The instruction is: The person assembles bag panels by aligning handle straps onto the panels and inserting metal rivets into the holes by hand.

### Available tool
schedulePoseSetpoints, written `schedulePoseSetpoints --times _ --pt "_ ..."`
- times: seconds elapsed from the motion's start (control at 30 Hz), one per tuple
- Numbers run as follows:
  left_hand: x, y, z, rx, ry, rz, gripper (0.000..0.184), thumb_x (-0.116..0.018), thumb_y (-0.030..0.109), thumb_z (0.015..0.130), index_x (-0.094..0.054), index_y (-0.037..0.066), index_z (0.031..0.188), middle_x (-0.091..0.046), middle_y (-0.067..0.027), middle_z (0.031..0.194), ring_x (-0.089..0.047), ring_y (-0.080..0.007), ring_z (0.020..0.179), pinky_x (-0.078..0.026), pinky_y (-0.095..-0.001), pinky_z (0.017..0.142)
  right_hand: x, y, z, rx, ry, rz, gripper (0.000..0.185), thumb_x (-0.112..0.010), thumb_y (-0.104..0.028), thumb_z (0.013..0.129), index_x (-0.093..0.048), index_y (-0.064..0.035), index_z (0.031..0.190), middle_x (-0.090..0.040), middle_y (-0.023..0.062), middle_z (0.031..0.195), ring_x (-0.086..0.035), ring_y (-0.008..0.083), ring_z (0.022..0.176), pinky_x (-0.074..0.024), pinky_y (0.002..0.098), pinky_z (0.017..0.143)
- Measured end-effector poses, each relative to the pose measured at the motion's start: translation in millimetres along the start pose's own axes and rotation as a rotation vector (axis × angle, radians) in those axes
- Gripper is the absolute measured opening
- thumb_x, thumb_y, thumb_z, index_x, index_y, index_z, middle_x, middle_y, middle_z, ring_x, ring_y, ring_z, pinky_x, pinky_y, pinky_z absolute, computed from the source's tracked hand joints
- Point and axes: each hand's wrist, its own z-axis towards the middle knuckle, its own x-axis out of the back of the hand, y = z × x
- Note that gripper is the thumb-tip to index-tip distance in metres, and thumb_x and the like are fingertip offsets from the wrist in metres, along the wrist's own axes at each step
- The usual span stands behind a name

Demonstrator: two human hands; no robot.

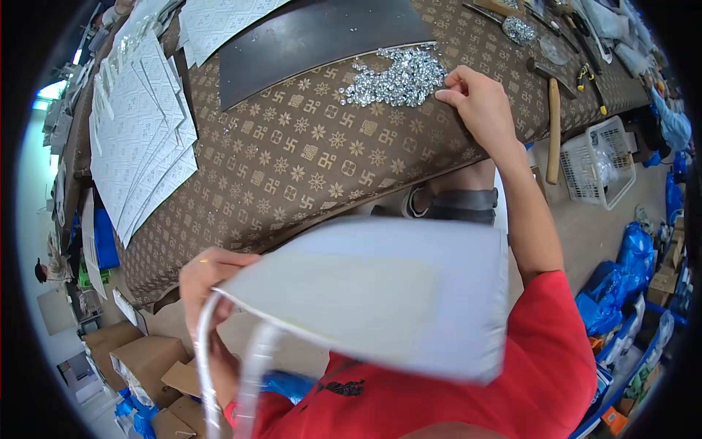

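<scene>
My left hand [208, 282] grips the edge of a pale white panel [380, 293], which has white straps hanging from it and is blurred by motion over my lap. My right hand [472, 99] rests at the right edge of a pile of small shiny silver pieces [402, 77] on the brown patterned cloth [314, 161]. Its thumb and index finger are bent close together, and anything between them is too small to make out. Behind the pile lies a dark flat board [314, 40].
White printed sheets [142, 124] are stacked at the left. A hammer [553, 121] lies at the table's right edge, above a white basket [599, 164]. Cardboard boxes [150, 366] stand lower left and blue bags [614, 285] lower right.
</scene>
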Motion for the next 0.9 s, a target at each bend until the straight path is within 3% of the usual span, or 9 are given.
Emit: schedulePoseSetpoints --times 0.03,0.13,0.17,0.27,0.43,0.53,0.6,0.73,0.9 --pt "6 -4 -12 0.001 0.003 0.005 0.017 -0.077 0.014 0.085 -0.071 0.003 0.095 -0.076 -0.0108 0.098 -0.072 -0.0229 0.085 -0.056 -0.0354 0.072 0 3 4 0.003 0.001 0.004 0.017 -0.076 -0.014 0.088 -0.069 -0.0012 0.096 -0.069 0.0144 0.080 -0.067 0.0284 0.073 -0.0525 0.0384 0.071" --pt "18 -21 -44 0.483 0.449 -0.008 0.034 -0.080 0.013 0.088 -0.068 -0.002 0.116 -0.074 -0.0149 0.110 -0.071 -0.0246 0.097 -0.057 -0.0360 0.083 -3 5 15 0.093 -0.110 -0.059 0.018 -0.075 -0.015 0.086 -0.069 0.0001 0.095 -0.071 0.0185 0.086 -0.067 0.0400 0.080 -0.0519 0.0455 0.073" --pt "13 -25 -44 0.477 0.457 0.002 0.034 -0.080 0.013 0.088 -0.068 -0.002 0.116 -0.074 -0.0149 0.110 -0.071 -0.0246 0.097 -0.057 -0.0360 0.083 -3 5 19 0.101 -0.103 -0.050 0.018 -0.075 -0.015 0.086 -0.069 0.0001 0.095 -0.071 0.0185 0.086 -0.067 0.0400 0.080 -0.0519 0.0455 0.073" --pt "-16 -36 -34 0.497 0.905 -0.463 0.057 -0.081 0.006 0.084 -0.056 -0.006 0.135 -0.068 -0.0174 0.124 -0.068 -0.0243 0.108 -0.054 -0.0357 0.094 -1 3 29 0.144 -0.225 -0.368 0.017 -0.071 -0.013 0.088 -0.068 0.0009 0.098 -0.070 0.0224 0.093 -0.066 0.0442 0.091 -0.0511 0.0475 0.076" --pt "-40 -50 -23 0.637 0.951 -0.587 0.070 -0.081 0.006 0.085 -0.047 -0.007 0.144 -0.063 -0.0182 0.133 -0.064 -0.0230 0.116 -0.050 -0.0357 0.101 18 -6 26 0.236 -0.283 -0.273 0.017 -0.066 -0.010 0.090 -0.065 0.0031 0.101 -0.067 0.0255 0.093 -0.065 0.0432 0.091 -0.0514 0.0447 0.078" --pt "-55 -59 -35 0.716 0.888 -0.503 0.063 -0.079 0.005 0.085 -0.051 -0.006 0.140 -0.065 -0.0163 0.130 -0.065 -0.0224 0.114 -0.051 -0.0352 0.100 25 -31 18 0.310 -0.299 0.015 0.015 -0.061 -0.009 0.095 -0.064 0.0031 0.103 -0.069 0.0197 0.089 -0.068 0.0306 0.086 -0.0521 0.0372 0.077" --pt "-65 -52 -31 0.681 0.936 -0.480 0.056 -0.079 0.004 0.085 -0.055 -0.005 0.136 -0.068 -0.0145 0.126 -0.066 -0.0206 0.111 -0.051 -0.0339 0.099 16 -62 7 -0.029 -0.433 0.611 0.011 -0.063 -0.008 0.097 -0.066 0.0022 0.101 -0.069 0.0084 0.086 -0.066 0.0155 0.082 -0.0517 0.0297 0.074" --pt "-79 -44 -24 0.608 1.017 -0.415 0.049 -0.080 0.003 0.086 -0.060 -0.005 0.129 -0.071 -0.0120 0.118 -0.066 -0.0166 0.107 -0.051 -0.0321 0.097 -25 -134 -35 -0.121 -0.808 0.990 0.009 -0.068 -0.004 0.095 -0.067 0.0011 0.103 -0.068 0.0025 0.090 -0.064 0.0081 0.082 -0.0509 0.0249 0.073" --pt "-85 -19 -8 0.488 1.007 -0.385 0.043 -0.080 0.003 0.086 -0.062 -0.004 0.125 -0.072 -0.0108 0.115 -0.066 -0.0146 0.103 -0.052 -0.0295 0.093 -78 -188 -75 -0.001 -0.855 1.105 0.015 -0.074 0.003 0.087 -0.068 0.0011 0.101 -0.068 0.0038 0.093 -0.063 0.0112 0.081 -0.0490 0.0242 0.073"
